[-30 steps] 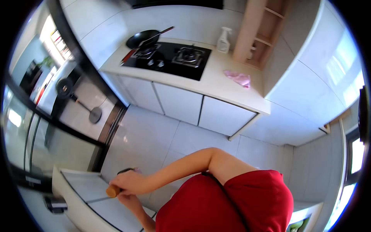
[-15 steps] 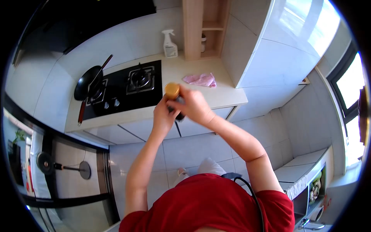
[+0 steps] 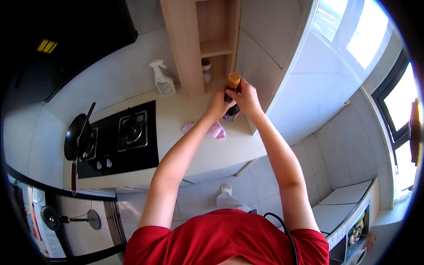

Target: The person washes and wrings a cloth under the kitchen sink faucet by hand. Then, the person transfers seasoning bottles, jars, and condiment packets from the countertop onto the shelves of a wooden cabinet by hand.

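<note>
Got the stove (image 3: 112, 148) on the left part of the counter (image 3: 232, 150), with the wok (image 3: 73, 140) on its left burner and the cloth (image 3: 216, 131) to its right. Have the spray bottle (image 3: 164, 84) at the back, left of the shelf unit (image 3: 185, 48), with the jar (image 3: 206, 73) in a low compartment. Seeing the capped bottle (image 3: 234, 80) between left hand (image 3: 217, 106) and right hand (image 3: 248, 100), right of the cloth, before the shelf unit.

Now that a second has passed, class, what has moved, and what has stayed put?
The orange-capped bottle, with the left hand and right hand around it, has moved rightward from low on the person's left to the right end of the counter, by the wooden shelf. No letting go shows. The pan, spray bottle and pink cloth stayed put.
</note>
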Action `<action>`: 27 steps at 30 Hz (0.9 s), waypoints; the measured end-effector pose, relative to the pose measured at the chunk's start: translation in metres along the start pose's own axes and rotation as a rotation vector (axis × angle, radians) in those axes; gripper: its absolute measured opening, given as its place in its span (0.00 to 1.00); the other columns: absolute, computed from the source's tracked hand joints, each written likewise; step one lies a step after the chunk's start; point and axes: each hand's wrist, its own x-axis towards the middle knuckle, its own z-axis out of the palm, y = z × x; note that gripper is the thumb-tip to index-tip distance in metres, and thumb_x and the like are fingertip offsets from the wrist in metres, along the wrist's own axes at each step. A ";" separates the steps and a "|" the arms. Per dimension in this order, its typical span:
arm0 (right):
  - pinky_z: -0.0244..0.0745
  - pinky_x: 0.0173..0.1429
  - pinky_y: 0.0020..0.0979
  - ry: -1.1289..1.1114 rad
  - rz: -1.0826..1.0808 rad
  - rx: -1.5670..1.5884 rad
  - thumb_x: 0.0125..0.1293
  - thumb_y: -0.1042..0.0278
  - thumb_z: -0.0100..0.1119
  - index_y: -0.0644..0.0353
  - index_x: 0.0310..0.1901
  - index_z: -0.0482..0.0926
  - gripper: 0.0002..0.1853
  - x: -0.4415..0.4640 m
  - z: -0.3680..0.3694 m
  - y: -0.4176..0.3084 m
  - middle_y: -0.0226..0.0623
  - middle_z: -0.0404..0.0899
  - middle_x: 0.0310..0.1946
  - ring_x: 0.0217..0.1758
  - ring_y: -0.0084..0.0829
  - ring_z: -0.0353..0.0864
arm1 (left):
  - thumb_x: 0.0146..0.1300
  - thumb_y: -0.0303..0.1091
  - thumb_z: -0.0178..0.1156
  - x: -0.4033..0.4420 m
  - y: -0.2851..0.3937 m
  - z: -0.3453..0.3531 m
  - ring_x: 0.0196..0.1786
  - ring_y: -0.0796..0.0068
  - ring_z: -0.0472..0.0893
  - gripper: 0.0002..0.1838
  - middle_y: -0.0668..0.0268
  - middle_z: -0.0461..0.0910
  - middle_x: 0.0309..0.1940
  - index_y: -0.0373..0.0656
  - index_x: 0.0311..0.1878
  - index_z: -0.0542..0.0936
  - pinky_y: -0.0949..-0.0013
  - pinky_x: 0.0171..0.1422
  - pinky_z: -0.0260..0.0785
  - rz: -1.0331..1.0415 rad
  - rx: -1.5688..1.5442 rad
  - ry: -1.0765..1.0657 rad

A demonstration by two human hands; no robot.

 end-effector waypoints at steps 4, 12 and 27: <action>0.72 0.45 0.44 -0.009 0.095 0.034 0.52 0.66 0.64 0.66 0.45 0.72 0.20 0.030 0.020 0.054 0.54 0.79 0.36 0.43 0.54 0.77 | 0.46 0.27 0.66 0.030 -0.046 0.021 0.45 0.49 0.78 0.21 0.48 0.79 0.37 0.36 0.46 0.74 0.59 0.47 0.70 -0.053 0.074 -0.032; 0.72 0.42 0.38 0.085 0.116 0.029 0.53 0.67 0.65 0.67 0.44 0.71 0.19 0.073 0.068 0.133 0.53 0.78 0.33 0.37 0.49 0.78 | 0.46 0.24 0.65 0.068 -0.115 0.038 0.48 0.48 0.77 0.25 0.48 0.78 0.43 0.37 0.50 0.72 0.59 0.49 0.70 -0.107 0.107 -0.031; 0.68 0.53 0.42 0.225 0.099 0.091 0.58 0.76 0.54 0.67 0.58 0.63 0.25 0.073 0.093 0.144 0.56 0.71 0.49 0.52 0.50 0.70 | 0.44 0.35 0.70 0.115 -0.171 0.033 0.41 0.48 0.79 0.30 0.50 0.80 0.35 0.37 0.52 0.72 0.57 0.45 0.72 -0.139 0.135 -0.091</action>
